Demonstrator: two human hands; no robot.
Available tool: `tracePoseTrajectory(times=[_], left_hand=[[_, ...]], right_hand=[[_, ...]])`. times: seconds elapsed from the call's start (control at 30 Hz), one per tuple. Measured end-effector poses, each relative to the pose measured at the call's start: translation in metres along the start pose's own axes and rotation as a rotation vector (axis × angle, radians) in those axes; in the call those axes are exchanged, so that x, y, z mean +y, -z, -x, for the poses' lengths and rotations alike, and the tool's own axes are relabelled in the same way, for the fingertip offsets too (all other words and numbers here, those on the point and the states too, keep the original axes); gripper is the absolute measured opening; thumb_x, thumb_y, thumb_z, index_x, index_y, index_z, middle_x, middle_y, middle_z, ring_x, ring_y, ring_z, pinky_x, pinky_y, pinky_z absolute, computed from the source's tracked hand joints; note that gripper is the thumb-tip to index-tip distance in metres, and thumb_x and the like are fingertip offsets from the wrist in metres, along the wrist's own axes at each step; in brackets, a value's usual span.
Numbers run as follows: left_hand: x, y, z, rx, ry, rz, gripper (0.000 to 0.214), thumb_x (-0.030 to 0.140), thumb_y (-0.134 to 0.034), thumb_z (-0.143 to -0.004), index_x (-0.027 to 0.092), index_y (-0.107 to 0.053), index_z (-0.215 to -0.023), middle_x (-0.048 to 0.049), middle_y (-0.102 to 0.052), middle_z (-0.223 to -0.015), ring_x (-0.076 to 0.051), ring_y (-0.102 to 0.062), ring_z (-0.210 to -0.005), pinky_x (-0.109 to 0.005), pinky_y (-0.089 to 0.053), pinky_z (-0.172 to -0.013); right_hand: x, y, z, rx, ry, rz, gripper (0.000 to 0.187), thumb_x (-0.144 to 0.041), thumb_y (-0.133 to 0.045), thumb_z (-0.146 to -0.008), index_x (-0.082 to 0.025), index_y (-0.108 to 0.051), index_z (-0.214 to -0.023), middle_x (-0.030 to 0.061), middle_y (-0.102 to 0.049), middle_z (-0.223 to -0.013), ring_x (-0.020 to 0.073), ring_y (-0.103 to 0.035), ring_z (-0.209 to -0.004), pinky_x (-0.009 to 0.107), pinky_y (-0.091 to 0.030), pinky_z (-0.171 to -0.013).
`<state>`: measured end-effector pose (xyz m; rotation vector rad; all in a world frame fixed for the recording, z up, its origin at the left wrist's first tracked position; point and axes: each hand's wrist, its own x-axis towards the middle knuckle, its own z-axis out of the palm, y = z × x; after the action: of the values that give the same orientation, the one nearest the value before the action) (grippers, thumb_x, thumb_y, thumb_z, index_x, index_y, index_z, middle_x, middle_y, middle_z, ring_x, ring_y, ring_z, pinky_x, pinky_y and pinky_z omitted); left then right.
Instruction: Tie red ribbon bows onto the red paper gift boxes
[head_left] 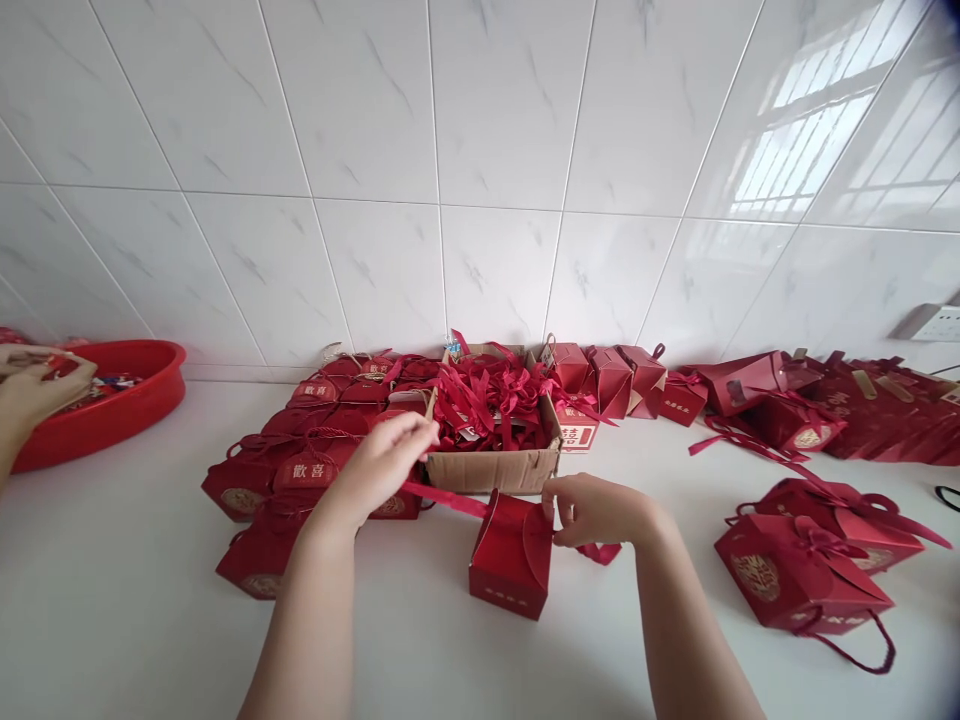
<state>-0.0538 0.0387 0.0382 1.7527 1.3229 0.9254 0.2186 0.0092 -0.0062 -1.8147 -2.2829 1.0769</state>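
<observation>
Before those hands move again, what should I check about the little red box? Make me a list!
1. Little red box standing on the table: ok.
2. Ribbon showing on both sides of it: ok.
3. Bow on its top: not ok, none shows.
4. Right hand at its side: ok.
5. Left hand gripping the ribbon: cannot tell, the fingers hide it.
6. Treats inside: cannot tell, the contents are hidden.
</observation>
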Motion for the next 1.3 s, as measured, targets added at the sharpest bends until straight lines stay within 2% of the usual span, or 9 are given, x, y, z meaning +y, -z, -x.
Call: tracePoseTrajectory(times=[0.1,0.2,0.3,0.4,0.53,0.7,0.87,1.0,1.3], left_hand=[[-0.009,-0.006,-0.003,-0.281,0.082,-0.346,0.041,0.058,-0.049,-0.078,0.02,-0.063,-0.08,-0.0008,-0.061,-0.073,-0.017,-0.054,-0.066,-0.024,-0.037,-0.056],[-0.016,-0.017,-0.008,-0.497,0.109,-0.487,0.042,0.06,-0.048,-0.078,0.023,-0.067,-0.087,-0.002,-0.067,-0.086,-0.02,-0.059,-0.075,-0.024,-0.038,-0.059],[-0.019,-0.028,-0.013,-0.6,0.07,-0.557,0.039,0.055,-0.046,-0.08,0.023,-0.066,-0.093,-0.003,-0.067,-0.093,-0.019,-0.059,-0.075,-0.025,-0.037,-0.059],[-0.021,-0.036,-0.015,-0.67,0.056,-0.636,0.034,0.051,-0.043,-0.081,0.021,-0.06,-0.079,-0.0017,-0.062,-0.076,-0.016,-0.051,-0.06,-0.025,-0.033,-0.052],[-0.02,-0.039,-0.014,-0.672,0.055,-0.664,0.029,0.045,-0.045,-0.079,0.02,-0.048,-0.065,0.0014,-0.051,-0.062,-0.013,-0.038,-0.05,-0.025,-0.026,-0.046],[-0.016,-0.039,-0.012,-0.667,0.041,-0.664,0.021,0.033,-0.05,-0.072,0.02,-0.04,-0.058,0.0035,-0.042,-0.057,-0.011,-0.029,-0.047,-0.026,-0.021,-0.045],[-0.017,-0.037,-0.011,-0.621,0.071,-0.697,0.02,0.03,-0.047,-0.071,0.02,-0.036,-0.058,0.0037,-0.037,-0.055,-0.011,-0.026,-0.047,-0.027,-0.018,-0.046],[-0.019,-0.035,-0.011,-0.611,0.113,-0.722,0.022,0.031,-0.05,-0.068,0.02,-0.035,-0.056,0.0042,-0.033,-0.053,-0.011,-0.023,-0.047,-0.027,-0.018,-0.047],[-0.018,-0.036,-0.01,-0.595,0.093,-0.674,0.011,0.024,-0.052,-0.063,0.02,-0.043,-0.058,0.0034,-0.044,-0.057,-0.011,-0.032,-0.049,-0.026,-0.021,-0.046]], right_hand=[[0.001,0.003,0.002,-0.054,-0.043,-0.072,0.035,-0.038,-0.072,-0.064,-0.024,-0.057,-0.093,-0.0006,-0.063,-0.092,0.007,-0.054,-0.043,0.021,-0.04,-0.042],[0.0,0.003,0.001,-0.053,-0.023,-0.072,0.04,-0.046,-0.075,-0.061,-0.022,-0.059,-0.089,-0.0002,-0.063,-0.092,0.0068,-0.054,-0.044,0.02,-0.039,-0.041],[-0.002,0.001,-0.003,-0.005,0.046,-0.014,0.026,-0.039,-0.072,-0.065,-0.021,-0.061,-0.078,-0.0009,-0.065,-0.085,0.0096,-0.058,-0.054,0.019,-0.039,-0.045],[-0.004,-0.001,-0.004,0.01,0.066,0.002,0.019,-0.037,-0.068,-0.069,-0.02,-0.06,-0.072,-0.0008,-0.065,-0.078,0.0108,-0.058,-0.058,0.021,-0.04,-0.048],[-0.009,-0.003,-0.002,0.026,0.057,-0.016,0.027,-0.045,-0.067,-0.07,-0.02,-0.057,-0.072,-0.0005,-0.065,-0.078,0.0121,-0.058,-0.06,0.022,-0.04,-0.048],[-0.01,-0.005,-0.004,-0.068,0.026,-0.053,0.015,-0.034,-0.06,-0.075,-0.02,-0.056,-0.073,-0.0006,-0.064,-0.073,0.0108,-0.057,-0.055,0.02,-0.039,-0.044],[-0.009,-0.006,-0.007,-0.042,0.113,0.04,0.025,-0.038,-0.07,-0.066,-0.018,-0.054,-0.065,-0.0011,-0.06,-0.067,0.0105,-0.055,-0.055,0.019,-0.034,-0.042],[-0.011,-0.006,-0.007,-0.092,0.106,0.021,0.021,-0.034,-0.057,-0.077,-0.017,-0.056,-0.065,-0.0004,-0.06,-0.065,0.0099,-0.055,-0.05,0.02,-0.036,-0.042],[-0.009,0.0,-0.001,-0.098,0.098,-0.064,0.016,-0.031,-0.055,-0.08,-0.017,-0.06,-0.074,-0.0004,-0.063,-0.062,0.0102,-0.057,-0.049,0.019,-0.039,-0.048]])
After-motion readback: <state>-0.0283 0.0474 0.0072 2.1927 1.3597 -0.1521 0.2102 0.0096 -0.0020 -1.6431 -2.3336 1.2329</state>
